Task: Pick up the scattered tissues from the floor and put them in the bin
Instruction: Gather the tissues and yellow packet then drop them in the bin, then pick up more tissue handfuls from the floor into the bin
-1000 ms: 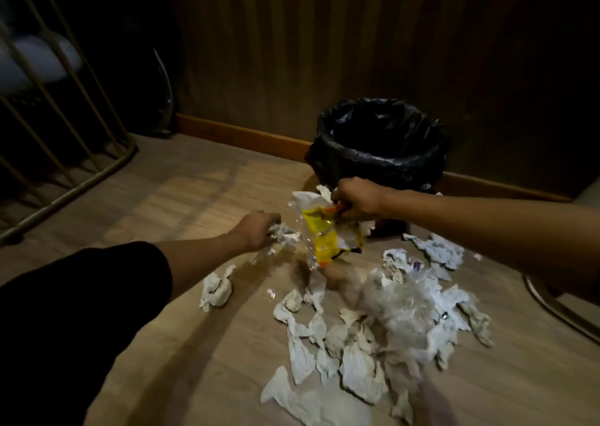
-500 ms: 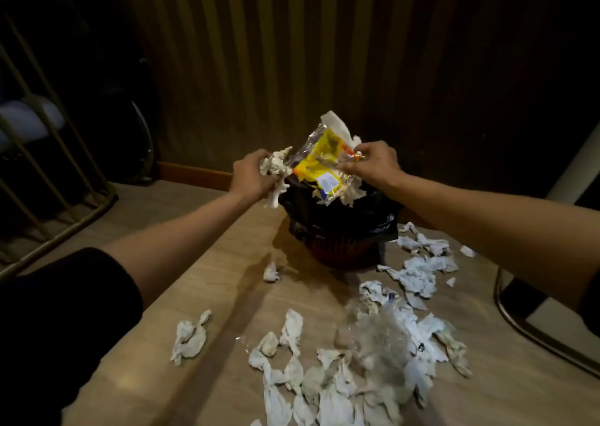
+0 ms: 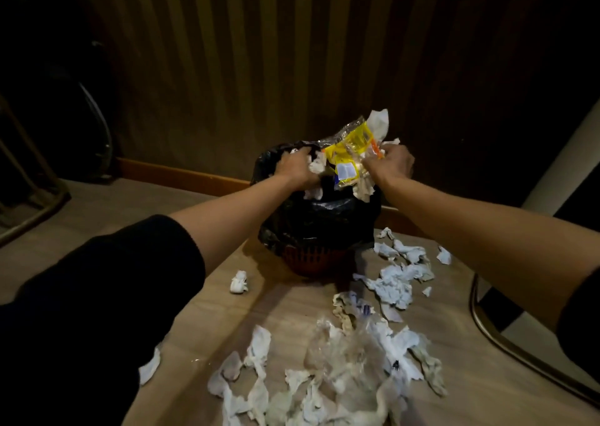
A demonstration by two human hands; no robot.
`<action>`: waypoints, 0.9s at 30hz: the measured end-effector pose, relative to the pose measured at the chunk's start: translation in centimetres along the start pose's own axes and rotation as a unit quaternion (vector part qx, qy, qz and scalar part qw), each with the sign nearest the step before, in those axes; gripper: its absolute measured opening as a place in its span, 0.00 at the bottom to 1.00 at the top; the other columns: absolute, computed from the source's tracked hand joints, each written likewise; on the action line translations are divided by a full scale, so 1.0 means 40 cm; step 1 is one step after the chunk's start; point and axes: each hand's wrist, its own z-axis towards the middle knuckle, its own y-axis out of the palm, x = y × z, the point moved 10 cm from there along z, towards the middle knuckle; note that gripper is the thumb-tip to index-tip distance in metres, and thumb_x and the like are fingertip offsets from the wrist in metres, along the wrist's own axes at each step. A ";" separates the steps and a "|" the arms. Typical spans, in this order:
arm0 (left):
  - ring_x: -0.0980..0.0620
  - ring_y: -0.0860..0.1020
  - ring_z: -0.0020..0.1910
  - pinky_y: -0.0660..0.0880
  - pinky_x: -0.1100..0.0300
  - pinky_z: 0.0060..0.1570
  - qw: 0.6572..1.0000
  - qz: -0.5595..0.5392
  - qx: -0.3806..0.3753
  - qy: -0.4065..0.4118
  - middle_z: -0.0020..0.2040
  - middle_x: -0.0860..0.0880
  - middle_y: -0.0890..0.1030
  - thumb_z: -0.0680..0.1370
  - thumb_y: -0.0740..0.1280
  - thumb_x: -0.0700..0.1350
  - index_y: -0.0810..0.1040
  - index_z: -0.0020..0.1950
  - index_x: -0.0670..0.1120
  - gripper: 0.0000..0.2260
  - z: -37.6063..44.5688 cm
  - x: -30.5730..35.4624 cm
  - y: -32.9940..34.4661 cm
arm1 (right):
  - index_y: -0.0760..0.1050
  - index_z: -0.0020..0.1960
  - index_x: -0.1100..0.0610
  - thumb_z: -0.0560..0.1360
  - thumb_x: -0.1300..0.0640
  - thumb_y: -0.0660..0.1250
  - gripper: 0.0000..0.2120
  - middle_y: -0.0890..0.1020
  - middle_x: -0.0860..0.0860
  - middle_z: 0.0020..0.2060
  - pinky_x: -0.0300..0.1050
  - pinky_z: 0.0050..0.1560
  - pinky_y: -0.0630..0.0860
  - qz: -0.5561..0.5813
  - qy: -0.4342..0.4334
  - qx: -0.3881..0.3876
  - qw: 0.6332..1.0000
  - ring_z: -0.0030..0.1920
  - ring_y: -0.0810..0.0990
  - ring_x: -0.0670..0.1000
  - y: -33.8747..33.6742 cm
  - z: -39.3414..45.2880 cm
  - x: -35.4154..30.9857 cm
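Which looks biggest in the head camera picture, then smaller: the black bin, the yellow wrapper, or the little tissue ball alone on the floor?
1. Black bin
2. Yellow wrapper, partly hidden by the right hand
3. Tissue ball, though it lies nearer the camera

Both arms outstretched, left hand (image 3: 297, 168) fisted, right hand (image 3: 391, 163) clenched, knuckles up

Single head-worn wide-angle view, looking forward and down from above. Faces striped wall (image 3: 292, 52) and baseboard; bin (image 3: 319, 224) near centre, mid-range. Both forearms enter from lower corners, left hand (image 3: 297, 169) and right hand (image 3: 394, 162) at arm's reach over bin. Floor (image 3: 97, 211) fills lower half, nearest at bottom edge. Frame edges dark, curved by lens.
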 end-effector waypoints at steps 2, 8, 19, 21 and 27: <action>0.37 0.69 0.70 0.70 0.45 0.68 1.000 0.015 0.019 0.000 0.71 0.40 0.71 0.69 0.76 0.55 0.64 0.76 0.46 0.40 -0.001 -0.014 -0.009 | 0.82 0.60 0.54 0.72 0.56 0.72 0.16 0.82 0.56 0.57 0.50 0.58 0.79 -0.003 -0.004 0.008 1.000 0.56 0.81 0.57 0.006 0.003 -0.002; 0.42 0.75 0.62 0.73 0.51 0.61 0.990 0.019 0.136 0.009 0.63 0.42 0.77 0.76 0.70 0.52 0.74 0.66 0.45 0.22 -0.100 -0.069 -0.118 | 0.78 0.65 0.49 0.77 0.49 0.68 0.17 0.81 0.55 0.63 0.46 0.56 0.75 -0.049 -0.081 -0.046 0.994 0.63 0.78 0.59 0.070 -0.014 -0.065; 0.46 0.81 0.53 0.75 0.55 0.52 0.992 0.078 0.060 -0.081 0.53 0.44 0.83 0.75 0.71 0.44 0.81 0.56 0.43 0.11 -0.386 -0.452 -0.100 | 0.75 0.67 0.51 0.78 0.54 0.67 0.17 0.80 0.54 0.60 0.53 0.62 0.75 -0.127 -0.241 -0.138 0.952 0.64 0.75 0.56 0.220 -0.209 -0.196; 0.45 0.81 0.52 0.76 0.55 0.53 0.988 0.101 0.007 -0.113 0.53 0.43 0.84 0.74 0.72 0.44 0.81 0.56 0.43 0.12 -0.428 -0.541 -0.071 | 0.76 0.64 0.52 0.77 0.54 0.67 0.16 0.81 0.51 0.56 0.50 0.59 0.75 -0.133 -0.296 -0.158 0.932 0.61 0.75 0.54 0.261 -0.278 -0.229; 0.45 0.82 0.53 0.79 0.53 0.53 0.972 0.144 -0.070 -0.170 0.56 0.45 0.83 0.71 0.73 0.45 0.81 0.58 0.45 0.16 -0.521 -0.736 -0.037 | 0.78 0.60 0.51 0.75 0.54 0.66 0.13 0.82 0.50 0.52 0.51 0.54 0.76 -0.142 -0.385 -0.235 0.881 0.55 0.77 0.52 0.404 -0.444 -0.256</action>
